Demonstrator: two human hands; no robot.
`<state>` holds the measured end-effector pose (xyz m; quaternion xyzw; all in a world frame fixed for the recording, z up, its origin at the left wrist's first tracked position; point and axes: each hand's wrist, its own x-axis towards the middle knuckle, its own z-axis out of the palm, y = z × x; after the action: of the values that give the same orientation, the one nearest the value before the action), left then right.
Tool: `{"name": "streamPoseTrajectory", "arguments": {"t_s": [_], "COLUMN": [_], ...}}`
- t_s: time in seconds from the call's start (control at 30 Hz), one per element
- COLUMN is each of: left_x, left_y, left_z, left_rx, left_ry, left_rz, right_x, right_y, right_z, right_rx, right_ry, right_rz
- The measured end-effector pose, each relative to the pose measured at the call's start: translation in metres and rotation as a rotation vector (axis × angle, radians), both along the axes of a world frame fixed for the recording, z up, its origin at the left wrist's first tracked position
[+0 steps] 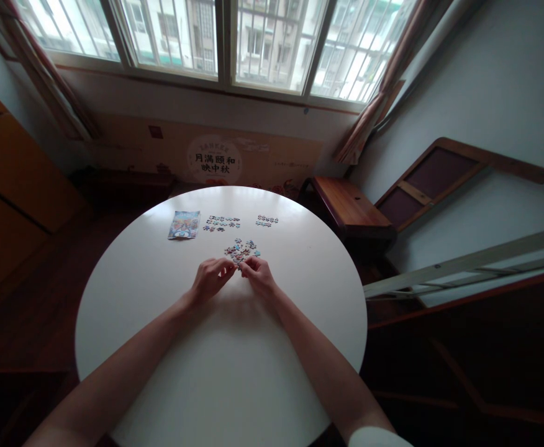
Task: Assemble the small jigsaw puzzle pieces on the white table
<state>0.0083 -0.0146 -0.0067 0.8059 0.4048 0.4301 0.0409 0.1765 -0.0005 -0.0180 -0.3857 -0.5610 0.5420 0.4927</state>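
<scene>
My left hand (212, 277) and my right hand (259, 274) meet at the near edge of a small pile of jigsaw puzzle pieces (237, 252). Their fingers are closed in a pinch, with a small puzzle piece (239, 266) between the two sets of fingertips. Its picture is too small to make out, and the fingers partly cover it. Beyond the pile, several puzzle pieces lie in rows (224, 223) at the left, and a smaller group (267, 220) sits in short rows to the right. A colourful printed packet (184, 225) lies flat left of the rows.
Everything lies on a round white table (169, 347). A wooden bench (349, 202) stands beyond its right edge. Behind the table are a printed banner (272, 149) and barred windows (272, 46). A pale rail (467, 264) runs along the right.
</scene>
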Motion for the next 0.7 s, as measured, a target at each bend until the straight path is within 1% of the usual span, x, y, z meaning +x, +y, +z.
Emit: {"name": "streamPoseTrajectory", "arguments": {"t_s": [0.27,0.7], "left_x": [0.000,0.001], "left_y": [-0.001,-0.001], "left_z": [0.001,0.000], "left_rx": [0.003,0.004], "left_ry": [0.005,-0.016], "left_rz": [0.009,0.006], "right_x": [-0.001,0.001], "right_y": [0.000,0.004], "right_z": [0.001,-0.008], "right_rx": [-0.004,0.027], "right_ry": [0.004,0.025], "right_rz": [0.004,0.016]}}
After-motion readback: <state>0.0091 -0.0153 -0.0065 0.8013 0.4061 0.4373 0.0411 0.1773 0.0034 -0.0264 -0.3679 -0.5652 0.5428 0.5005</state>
